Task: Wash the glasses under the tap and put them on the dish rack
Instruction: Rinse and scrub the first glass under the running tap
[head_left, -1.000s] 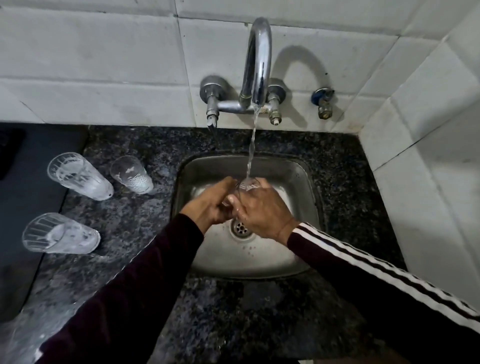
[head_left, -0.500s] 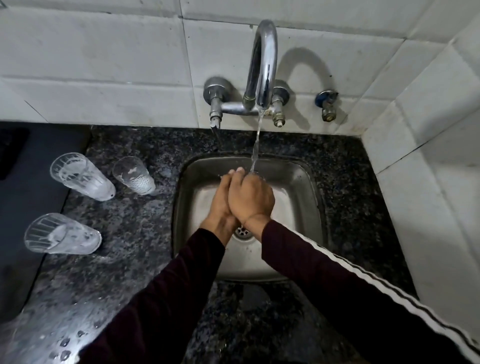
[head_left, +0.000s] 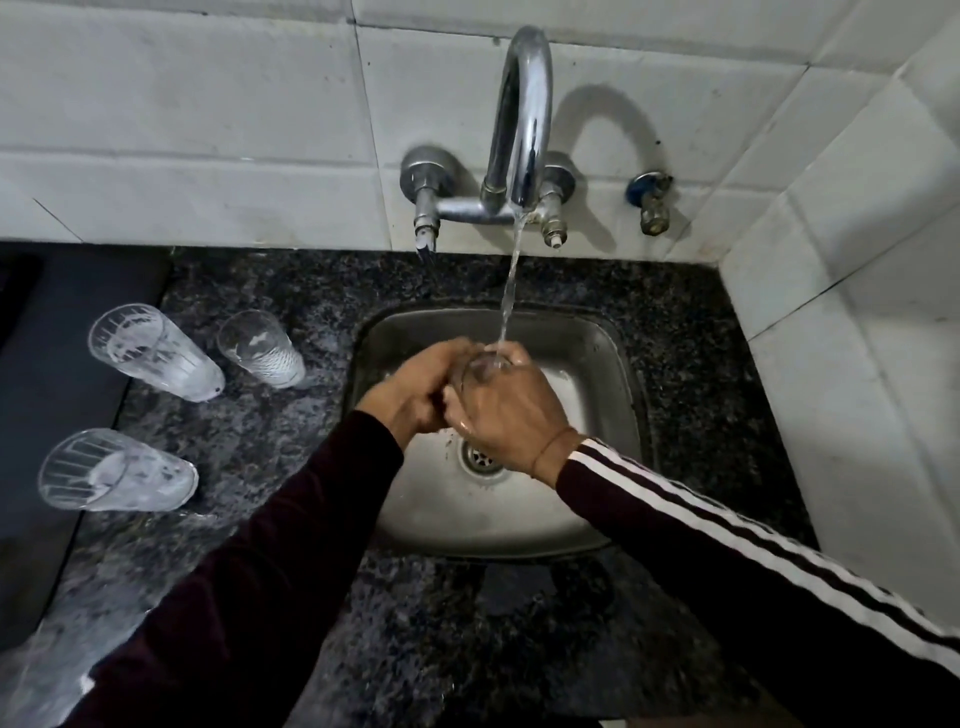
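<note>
Over the steel sink (head_left: 613, 364), my left hand (head_left: 415, 392) and my right hand (head_left: 511, 415) both clasp a clear glass (head_left: 480, 366); only its rim shows between the fingers. Water runs from the chrome tap (head_left: 522, 124) straight into that glass. Three more clear ribbed glasses stand on the dark counter to the left: one far left at the back (head_left: 153, 353), one closer to the sink (head_left: 260, 349), one nearer me (head_left: 117, 472). No dish rack shows.
Speckled black granite counter (head_left: 270, 447) surrounds the sink. A flat black surface (head_left: 57, 338) lies at the far left. White tiled walls (head_left: 852, 312) close off the back and the right side. A small blue-capped valve (head_left: 650, 202) sticks out right of the tap.
My hands were pressed close together under the stream with the glass hidden; now they have spread and turned, so the glass rim shows under the water. The three glasses on the counter stay put.
</note>
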